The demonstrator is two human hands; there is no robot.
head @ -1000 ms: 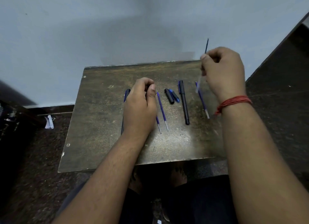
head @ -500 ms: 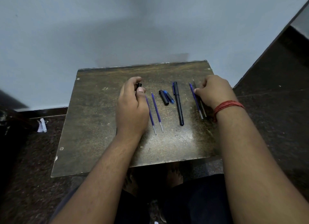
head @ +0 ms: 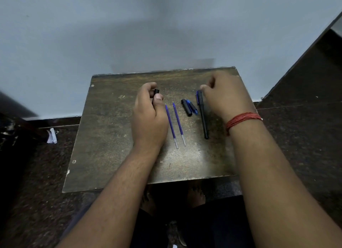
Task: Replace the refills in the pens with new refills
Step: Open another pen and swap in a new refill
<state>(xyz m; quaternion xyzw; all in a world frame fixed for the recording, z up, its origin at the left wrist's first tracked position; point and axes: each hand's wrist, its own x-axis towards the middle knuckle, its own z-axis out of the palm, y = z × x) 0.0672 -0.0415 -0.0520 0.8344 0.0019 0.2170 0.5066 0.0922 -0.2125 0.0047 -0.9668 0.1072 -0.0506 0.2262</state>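
Observation:
On a small worn wooden table (head: 111, 136) my left hand (head: 148, 116) is closed around a black pen barrel (head: 156, 91); only the barrel's open end shows past the thumb. Right of that hand lie two blue refills (head: 171, 125) (head: 178, 123), side by side. Further right are a black cap (head: 186, 107) and a blue cap (head: 192, 107), then a whole black pen with a blue clip (head: 203, 118). My right hand (head: 225, 96), red thread at the wrist, hovers with curled fingers beside the top of that pen. It hides the table's right side. Nothing shows in its fingers.
The table stands against a pale wall. Dark speckled floor surrounds it, with a white paper scrap (head: 51, 135) on the floor at the left. My bare feet (head: 196, 194) are under the table's near edge.
My right hand brought a refill down from the air to the table's right side, then slid left to the top of the black pen. The left hand kept its hold on the barrel.

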